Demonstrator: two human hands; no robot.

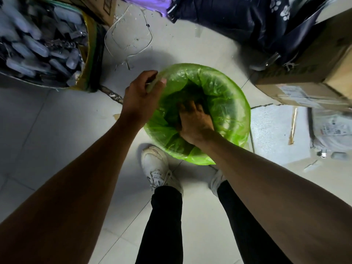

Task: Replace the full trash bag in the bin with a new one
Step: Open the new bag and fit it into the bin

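A round bin stands on the floor in front of my feet, lined with a bright green trash bag (pixel 224 86) whose edge is folded over the rim. My left hand (pixel 142 94) grips the bag's edge at the bin's left rim, fingers curled over it. My right hand (pixel 194 121) reaches down inside the bin, its spread fingers pressing the green plastic toward the bottom. The bin's own wall is hidden under the bag. No full bag is in view.
A sack of grey plastic parts (pixel 38 40) sits at the upper left. Cardboard boxes (pixel 308 73) stand at the right, a dark paw-print bag (pixel 247 14) behind the bin. White cord (pixel 118 35) and scraps lie on the tiled floor. My white shoes (pixel 158 168) stand just before the bin.
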